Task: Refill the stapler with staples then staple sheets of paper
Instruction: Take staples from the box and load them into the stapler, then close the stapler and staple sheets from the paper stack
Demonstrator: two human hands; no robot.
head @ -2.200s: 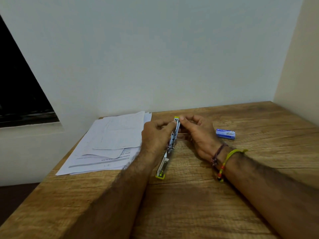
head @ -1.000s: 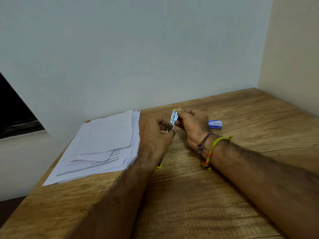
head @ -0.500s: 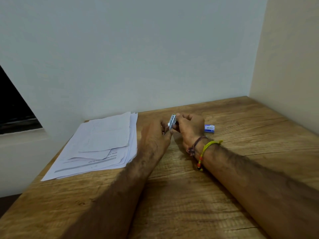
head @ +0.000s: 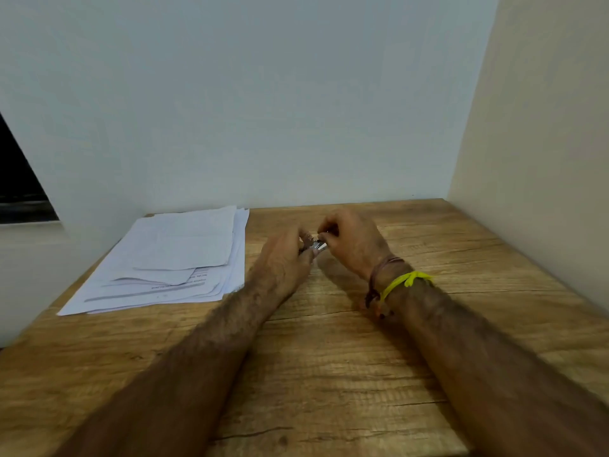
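Observation:
Only a small silver metal part of the stapler (head: 319, 246) shows between my two hands near the middle of the wooden table (head: 329, 374). My left hand (head: 286, 258) wraps over most of its body and hides it. My right hand (head: 352, 241) pinches the metal end with its fingertips from the right. A loose stack of white paper sheets (head: 178, 258) lies flat to the left, close to my left hand. The staple box is hidden behind my right hand.
The table sits in a corner, with a pale wall (head: 263, 110) right behind it and a cream wall (head: 543, 143) along its right side. A dark window opening (head: 16, 179) is at far left. I wear bracelets (head: 392, 285) on the right wrist.
The stapler went from open and stretched along the table to bunched up between my hands. The view shifted right, and the blue staple box dropped out of sight behind my right hand.

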